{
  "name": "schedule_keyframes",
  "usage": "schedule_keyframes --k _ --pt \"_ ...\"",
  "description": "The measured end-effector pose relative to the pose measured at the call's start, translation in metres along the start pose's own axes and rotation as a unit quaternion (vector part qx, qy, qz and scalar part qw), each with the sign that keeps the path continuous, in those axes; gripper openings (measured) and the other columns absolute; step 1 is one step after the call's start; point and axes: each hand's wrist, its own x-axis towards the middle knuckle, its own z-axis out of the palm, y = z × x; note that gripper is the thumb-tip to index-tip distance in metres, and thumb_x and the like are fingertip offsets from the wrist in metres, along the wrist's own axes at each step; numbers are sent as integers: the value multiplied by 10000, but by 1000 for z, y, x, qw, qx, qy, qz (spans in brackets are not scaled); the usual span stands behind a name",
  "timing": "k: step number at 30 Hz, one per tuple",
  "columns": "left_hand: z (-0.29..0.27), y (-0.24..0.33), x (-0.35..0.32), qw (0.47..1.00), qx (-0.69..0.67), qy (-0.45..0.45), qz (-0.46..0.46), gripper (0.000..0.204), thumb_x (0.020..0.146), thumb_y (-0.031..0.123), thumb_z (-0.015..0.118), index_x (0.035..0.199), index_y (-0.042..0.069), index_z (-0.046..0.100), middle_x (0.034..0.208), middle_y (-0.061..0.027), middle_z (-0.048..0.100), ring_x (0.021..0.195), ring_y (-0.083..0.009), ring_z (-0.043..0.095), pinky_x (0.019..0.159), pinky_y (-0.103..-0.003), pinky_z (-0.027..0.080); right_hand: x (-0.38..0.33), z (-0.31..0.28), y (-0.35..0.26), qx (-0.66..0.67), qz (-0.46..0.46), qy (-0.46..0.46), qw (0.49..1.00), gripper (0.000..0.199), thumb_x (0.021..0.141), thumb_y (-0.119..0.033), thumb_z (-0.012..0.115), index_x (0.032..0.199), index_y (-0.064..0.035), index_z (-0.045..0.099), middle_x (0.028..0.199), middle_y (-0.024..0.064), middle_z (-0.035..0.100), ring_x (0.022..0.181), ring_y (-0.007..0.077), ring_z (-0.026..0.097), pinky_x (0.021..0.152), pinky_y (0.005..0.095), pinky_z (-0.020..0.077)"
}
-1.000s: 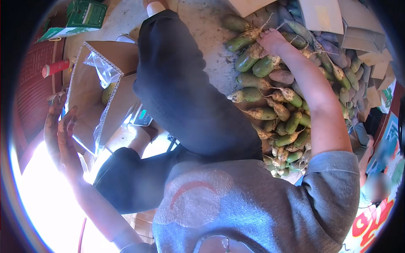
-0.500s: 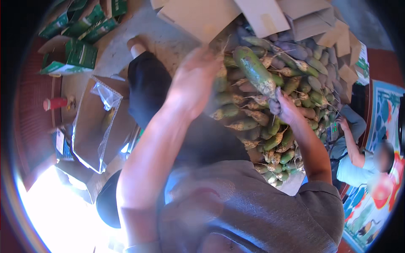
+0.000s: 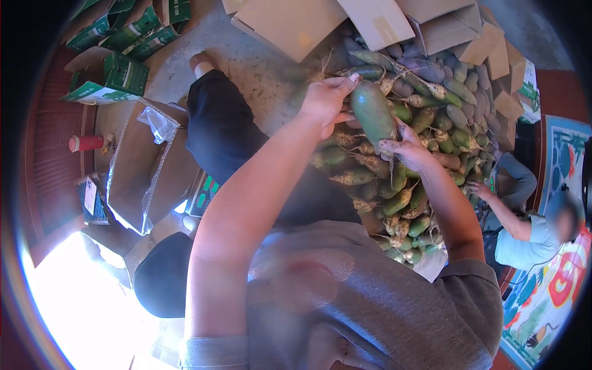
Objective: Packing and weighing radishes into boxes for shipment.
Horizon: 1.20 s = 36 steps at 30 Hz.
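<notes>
A large green radish [image 3: 373, 113] hangs at a tilt above a heap of radishes [image 3: 401, 197], many with soil and thin roots on their ends. My right hand [image 3: 408, 148] grips its lower end, thumb across the front. Beside its upper left side is my left hand [image 3: 327, 103], thumb and fingers spread; I cannot tell whether the fingertips touch the skin. Part of the heap is hidden behind my hands and the held radish.
Opened cardboard boxes [image 3: 290, 24] border the heap's far side. At left stand green cartons [image 3: 123, 74] and a tall carton with a plastic liner [image 3: 139, 172]. A red cylinder [image 3: 86, 143] lies by the wall. Another person [image 3: 530, 237] sits at the right, one hand near the heap.
My left hand, blurred before, has come right to the radish with its fingers spread. The held radish has shifted slightly down and turned more upright. A blurred greenish shape now shows beyond my left hand.
</notes>
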Motion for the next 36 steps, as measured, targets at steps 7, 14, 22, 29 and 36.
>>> schedule_keyframes --k 7,14,22,29,36 --pt "-30 53 -30 989 87 6 117 319 1025 259 571 1200 5 652 1083 -112 686 978 -207 659 870 -384 556 34 10 -25 -37 -107 -39 993 670 736 -200 794 1299 -10 482 975 78 633 777 164 603 636 308 487" --pt "-198 220 -192 760 439 262 401 361 959 274 632 1237 46 664 1116 -137 716 995 -228 681 890 -353 528 56 77 -213 -269 -239 -73 930 882 703 -143 839 1444 13 387 1223 104 604 1007 164 634 814 251 525" --pt "-432 169 -344 568 713 353 211 304 870 287 725 1110 101 733 1038 -124 711 1007 -316 672 917 -392 521 114 468 -249 -553 -333 -312 697 633 624 -94 805 1214 -19 589 1014 132 687 961 223 683 898 341 517" --pt "-478 159 -348 666 638 311 227 217 842 263 741 989 108 776 989 -122 702 955 -310 666 891 -396 516 209 615 -103 -719 -205 -393 535 688 701 -350 796 1261 -6 591 1091 243 682 1044 384 664 936 458 531" --pt "-494 156 -340 685 618 272 274 203 849 192 743 1002 61 768 979 -127 702 926 -300 672 861 -372 513 251 633 -16 -757 -404 -348 377 313 908 -168 573 1185 -43 650 1186 189 668 1047 327 682 869 434 568"
